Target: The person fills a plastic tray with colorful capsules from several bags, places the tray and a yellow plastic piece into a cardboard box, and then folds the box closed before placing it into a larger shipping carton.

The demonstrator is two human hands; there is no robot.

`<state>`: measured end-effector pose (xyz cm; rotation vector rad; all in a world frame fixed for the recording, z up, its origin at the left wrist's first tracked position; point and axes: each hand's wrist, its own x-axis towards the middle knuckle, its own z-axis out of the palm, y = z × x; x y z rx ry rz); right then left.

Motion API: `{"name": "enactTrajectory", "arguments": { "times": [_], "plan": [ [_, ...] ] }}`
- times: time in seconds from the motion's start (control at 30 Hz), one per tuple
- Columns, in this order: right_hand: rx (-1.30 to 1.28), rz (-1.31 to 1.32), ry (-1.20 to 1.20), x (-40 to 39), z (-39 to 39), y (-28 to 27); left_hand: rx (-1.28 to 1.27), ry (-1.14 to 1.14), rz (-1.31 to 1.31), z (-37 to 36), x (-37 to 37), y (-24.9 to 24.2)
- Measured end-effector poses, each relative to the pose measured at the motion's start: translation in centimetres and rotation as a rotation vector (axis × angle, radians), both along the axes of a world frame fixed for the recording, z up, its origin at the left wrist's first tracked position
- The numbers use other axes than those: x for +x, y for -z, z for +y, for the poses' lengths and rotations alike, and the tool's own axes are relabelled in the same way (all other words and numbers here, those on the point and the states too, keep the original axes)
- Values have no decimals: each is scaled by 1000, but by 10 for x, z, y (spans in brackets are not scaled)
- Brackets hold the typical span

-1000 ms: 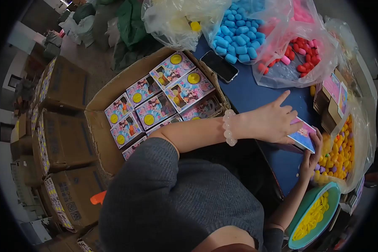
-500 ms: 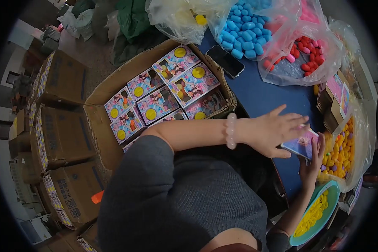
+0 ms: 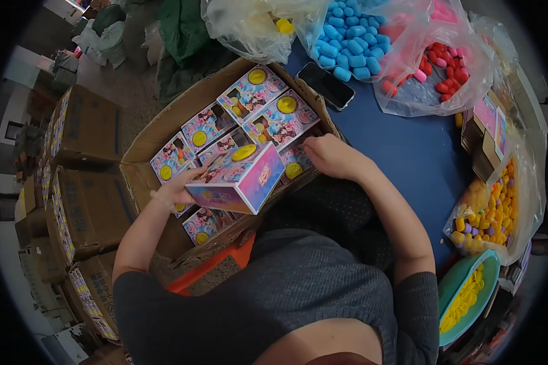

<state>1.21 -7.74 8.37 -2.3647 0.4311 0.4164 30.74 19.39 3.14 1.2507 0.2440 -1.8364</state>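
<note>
My left hand [image 3: 181, 187] grips a printed pink and blue toy box [image 3: 263, 180] by its left end, tilted above an open cardboard carton [image 3: 141, 177]. A yellow disc shows on the box's upper face. Inside the carton, similar boxes [image 3: 278, 119] with windows and yellow discs sit in rows. My right hand [image 3: 335, 157] is closed over the carton's near right corner, fingers curled inward beside a packed box [image 3: 293, 169]. The exact contact of its fingertips is partly hidden.
On the blue table [image 3: 402, 170] lie a phone [image 3: 326, 86], bags of blue capsules [image 3: 353, 45], red and pink capsules [image 3: 450, 76], and yellow ones [image 3: 490, 213]. A teal basin [image 3: 493, 267] holds yellow discs. Stacked cartons [image 3: 94, 204] stand at left.
My left hand has moved from the table's right side to the carton and now holds a toy box there. My right hand has left the table's right side for the carton's corner.
</note>
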Motion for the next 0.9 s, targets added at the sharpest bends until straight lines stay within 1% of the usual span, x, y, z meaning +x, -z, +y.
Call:
{"name": "enactTrajectory", "arguments": {
  "times": [0.03, 0.07, 0.1, 0.17, 0.3, 0.37, 0.4, 0.47, 0.5, 0.57, 0.6, 0.63, 0.7, 0.73, 0.77, 0.8, 0.83, 0.87, 0.9],
  "plan": [
    [-93, 159, -90, 22, -3, 33, -8, 17, 49, 14, 3, 22],
    [-185, 320, -182, 36, -4, 62, 72, -114, 88, 40, 18, 79],
    [-179, 326, -181, 40, -3, 77, 77, -112, 94, 43, 7, 80],
    [-216, 242, 59, 42, -5, 94, 38, -36, 126, 27, -31, 73],
    [-242, 256, 50, 25, 1, 90, 49, -26, 174, 0, -66, 63],
    [-156, 276, 285, 23, 8, 87, -7, -76, 204, -8, -75, 61],
    [-157, 281, 287, 21, 8, 90, -7, -74, 209, -8, -81, 65],
    [-169, 222, 298, 17, 3, 98, -86, -192, 226, -4, -93, 76],
    [-165, 225, 301, 19, -1, 96, -83, -189, 227, -3, -103, 70],
    [114, 272, 400, 19, -11, 78, -78, -365, 108, -4, -128, 53],
    [356, 346, 478, 18, -6, 42, -74, -390, 47, -7, -137, 53],
    [359, 344, 478, 16, -6, 50, -72, -389, 44, -9, -143, 57],
    [560, 38, 574, 12, -9, 70, -29, -330, -197, -16, -152, 65],
    [710, 28, 662, 8, -8, 65, -53, -348, -241, -19, -160, 61],
    [612, 35, 595, 3, -4, 82, -53, -343, -240, -20, -163, 61],
    [515, 42, 530, 2, 4, 81, -45, -299, -326, -20, -166, 62],
    [393, 34, 312, -8, 5, 76, -37, -252, -413, -20, -168, 62],
    [396, 32, 319, -12, 10, 73, -36, -244, -415, -16, -166, 64],
    [344, 69, 293, -14, 12, 70, -155, -60, -454, -9, -162, 70]
  ]
}}
